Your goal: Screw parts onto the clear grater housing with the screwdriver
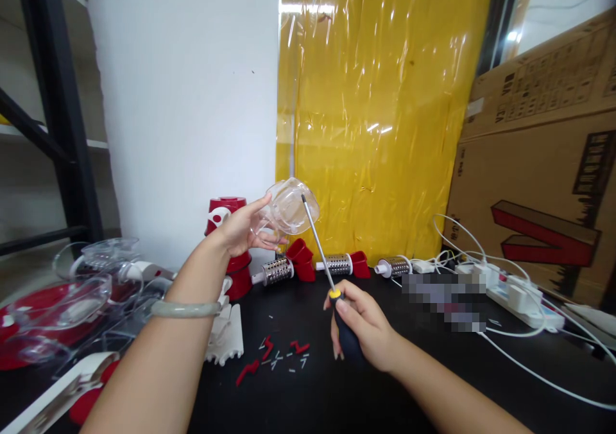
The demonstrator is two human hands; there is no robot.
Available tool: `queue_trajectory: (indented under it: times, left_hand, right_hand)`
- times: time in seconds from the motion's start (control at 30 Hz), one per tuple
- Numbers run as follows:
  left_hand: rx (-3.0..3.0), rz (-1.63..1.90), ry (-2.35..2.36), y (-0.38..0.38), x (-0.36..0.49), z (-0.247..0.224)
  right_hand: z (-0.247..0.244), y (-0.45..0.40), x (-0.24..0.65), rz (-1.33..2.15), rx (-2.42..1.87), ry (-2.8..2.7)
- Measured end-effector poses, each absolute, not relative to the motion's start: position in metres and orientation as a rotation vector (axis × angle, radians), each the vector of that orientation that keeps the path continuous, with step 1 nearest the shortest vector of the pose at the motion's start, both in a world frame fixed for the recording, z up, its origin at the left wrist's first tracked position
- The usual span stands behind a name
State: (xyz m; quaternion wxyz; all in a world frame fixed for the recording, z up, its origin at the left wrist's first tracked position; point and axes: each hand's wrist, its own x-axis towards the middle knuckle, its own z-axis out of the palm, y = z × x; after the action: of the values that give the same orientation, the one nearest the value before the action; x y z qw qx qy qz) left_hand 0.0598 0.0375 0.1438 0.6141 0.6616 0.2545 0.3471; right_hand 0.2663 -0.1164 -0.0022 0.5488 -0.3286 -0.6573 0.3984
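My left hand [248,227] is closed around a clear plastic container [290,208], held tilted above the black table. In my right hand [360,321] is a screwdriver [319,244] with a dark handle and yellow collar, its shaft pointing up and its tip in front of the clear container; whether they touch I cannot tell. On the table below lie small red plastic pieces [249,371] and several screws [276,359]. Behind my left wrist stands a red and white appliance body [238,277], partly hidden by the hand.
Metal grater drums [278,271] and red chutes [302,259] line the back. Clear plastic parts [79,302] and a red piece crowd the left. A white power strip [524,302] with cables lies right, before a large cardboard box [534,164].
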Motion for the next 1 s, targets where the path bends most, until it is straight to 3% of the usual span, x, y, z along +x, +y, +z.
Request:
queue_trajectory:
  times: [0.37, 0.63, 1.0]
  left_hand:
    - [1.552, 0.881, 0.628, 0.039, 0.061, 0.142]
    - [1.585, 1.148, 0.526, 0.032, 0.055, 0.145]
    - [1.992, 1.459, 0.492, 0.005, 0.032, 0.163]
  right_hand:
    - [0.010, -0.120, 0.265, 1.137, -0.773, -1.511]
    - [0.001, -0.115, 0.267, 1.171, -0.740, -1.534]
    - [-0.008, -0.117, 0.255, 0.784, -0.867, -1.841]
